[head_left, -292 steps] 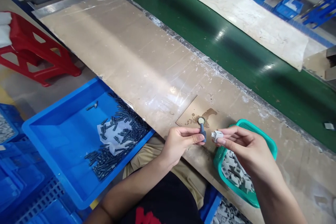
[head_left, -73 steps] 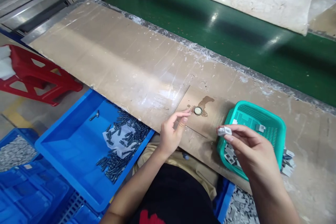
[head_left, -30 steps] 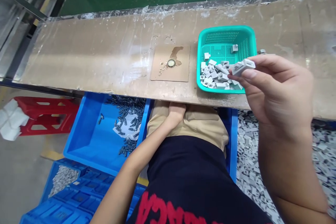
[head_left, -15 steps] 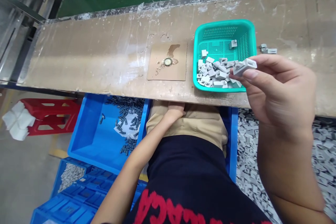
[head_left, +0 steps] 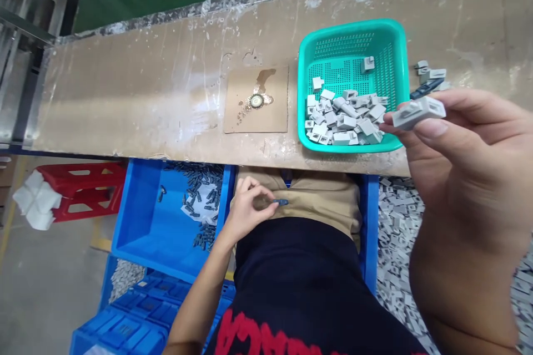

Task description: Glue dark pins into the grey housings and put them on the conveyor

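Note:
Between its thumb and fingers my right hand [head_left: 470,144] holds a light grey plastic block [head_left: 418,113], just right of the green basket [head_left: 306,116]. A dark part [head_left: 427,88] shows just above that block; whether the hand touches it I cannot tell. My left hand [head_left: 250,208] is over my lap, pinching a small dark part [head_left: 281,202] between thumb and finger. Many grey blocks [head_left: 345,122] lie in the basket. A few more [head_left: 435,74] sit on the table to its right.
On the table [head_left: 145,83] lies a cardboard square [head_left: 237,80] with a round metal object [head_left: 256,101]. A blue bin [head_left: 145,233] of dark parts is left of my lap. Grey blocks [head_left: 395,233] fill the lower right. A red stool [head_left: 83,191] stands far left.
My left hand has come up from below the table edge, now showing a dark part. My right hand has moved right with the grey block. The dark part above the block has come into sight.

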`<move>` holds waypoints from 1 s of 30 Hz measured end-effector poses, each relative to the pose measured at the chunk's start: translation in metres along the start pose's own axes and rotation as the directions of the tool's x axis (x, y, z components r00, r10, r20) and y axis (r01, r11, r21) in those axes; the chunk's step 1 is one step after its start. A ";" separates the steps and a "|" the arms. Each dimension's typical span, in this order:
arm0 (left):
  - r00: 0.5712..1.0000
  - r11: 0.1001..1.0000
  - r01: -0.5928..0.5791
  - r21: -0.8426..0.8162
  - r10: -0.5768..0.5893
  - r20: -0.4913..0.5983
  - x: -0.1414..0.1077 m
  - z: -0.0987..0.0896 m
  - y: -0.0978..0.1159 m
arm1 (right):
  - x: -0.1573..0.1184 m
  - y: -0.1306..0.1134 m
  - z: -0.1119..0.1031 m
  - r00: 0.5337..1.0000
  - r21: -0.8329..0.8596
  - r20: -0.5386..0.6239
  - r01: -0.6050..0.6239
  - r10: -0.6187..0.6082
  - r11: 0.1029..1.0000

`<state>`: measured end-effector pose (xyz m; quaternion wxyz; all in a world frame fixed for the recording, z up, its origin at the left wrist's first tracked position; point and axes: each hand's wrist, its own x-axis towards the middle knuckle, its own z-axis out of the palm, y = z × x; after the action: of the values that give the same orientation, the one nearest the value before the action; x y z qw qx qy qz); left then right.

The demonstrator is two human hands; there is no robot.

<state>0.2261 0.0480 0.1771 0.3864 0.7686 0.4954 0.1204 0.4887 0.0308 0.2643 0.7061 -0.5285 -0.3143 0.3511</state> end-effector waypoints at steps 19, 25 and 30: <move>0.910 0.559 -0.272 -0.783 -0.116 -0.399 0.009 -0.040 0.033 | 0.012 0.014 -0.003 0.994 0.000 -0.106 0.000 0.000 1.000; 0.913 0.646 -0.208 -0.734 -0.142 -0.383 0.030 -0.062 0.033 | 0.020 0.024 -0.002 0.962 -0.052 -0.211 -0.187 0.172 0.981; 0.898 0.858 -0.183 -0.479 -0.052 -0.437 0.052 -0.093 0.045 | 0.027 0.038 -0.005 0.945 -0.271 -0.243 -0.284 0.220 0.920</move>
<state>0.2279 0.1273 0.2617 0.4504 0.6093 0.4922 0.4285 0.5011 0.0580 0.2286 0.5944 -0.7003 -0.2177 0.3298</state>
